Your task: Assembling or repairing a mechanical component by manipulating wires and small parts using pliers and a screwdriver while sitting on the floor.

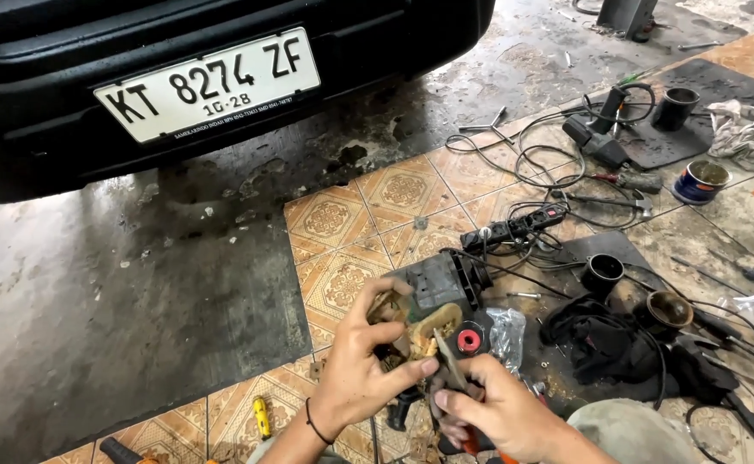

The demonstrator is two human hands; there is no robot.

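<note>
Lower centre of frame: dirty grey motor assy w/ red cap, worn tan casing, black wires. Left hand fingers curled around its left side. Right hand fingers closed narrow on pliers touching its underside, above patterned tiles.

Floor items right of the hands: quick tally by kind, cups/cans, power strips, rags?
Black cylindrical cups: 3
Blue tin can: 1
Black power strip: 1
Crumpled white rag: 1
Total: 6
</note>
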